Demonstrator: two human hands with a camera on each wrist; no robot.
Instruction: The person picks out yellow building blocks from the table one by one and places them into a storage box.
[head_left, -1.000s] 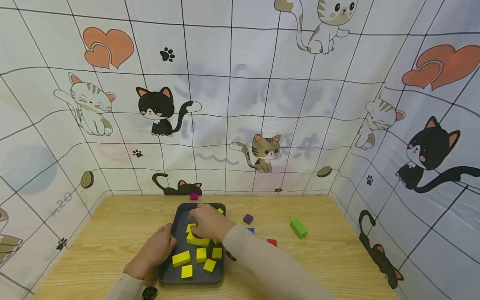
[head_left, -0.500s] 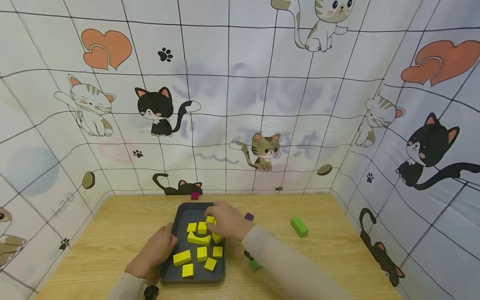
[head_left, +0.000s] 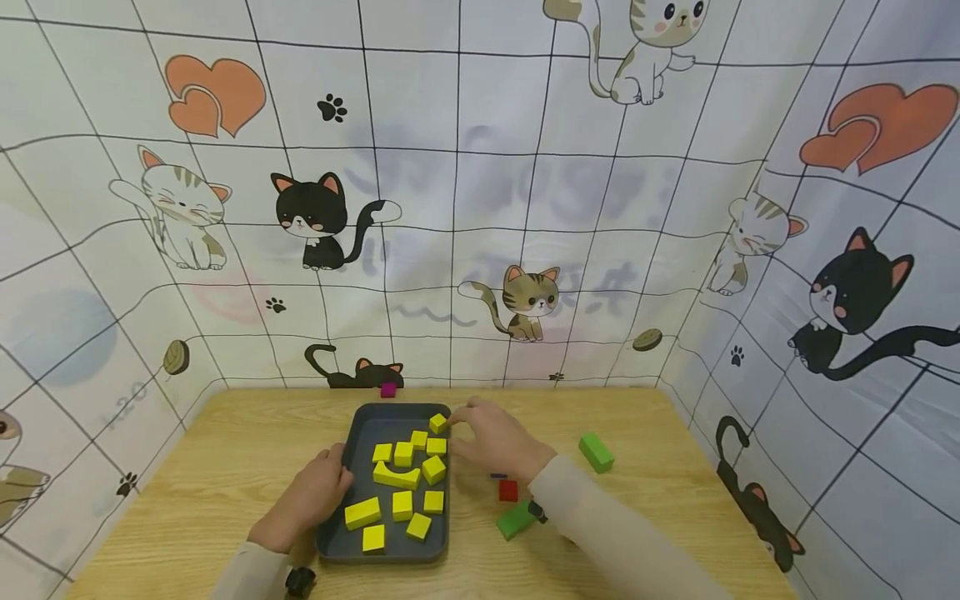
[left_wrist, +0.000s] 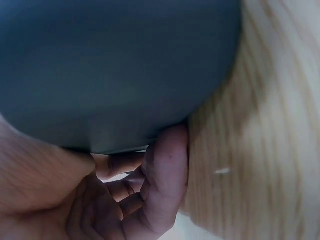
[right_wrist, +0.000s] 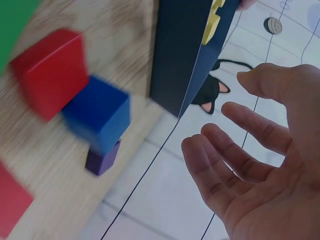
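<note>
A dark grey tray (head_left: 386, 542) lies lengthwise on the table with several yellow blocks in it. Among them are cubes (head_left: 402, 505), an oblong block (head_left: 363, 512) and an arched block (head_left: 396, 476). My left hand (head_left: 318, 486) grips the tray's left side; in the left wrist view its fingers (left_wrist: 167, 170) curl in under the tray wall. Just beyond the tray's right rim is my right hand (head_left: 498, 437), beside the yellow cube (head_left: 438, 423) in the far right corner. The right wrist view shows this right hand (right_wrist: 260, 160) with spread, relaxed fingers and nothing held.
Right of the tray lie a red block (head_left: 508, 490), a green block (head_left: 516, 521) and another green block (head_left: 596, 452). The right wrist view adds a blue block (right_wrist: 97, 112) and a purple block (right_wrist: 103, 159). A magenta block (head_left: 387, 390) sits at the table's back edge.
My right hand has moved right, from over the tray's yellow blocks to outside its right rim, uncovering the blocks there. My left hand has stayed on the tray's left side.
</note>
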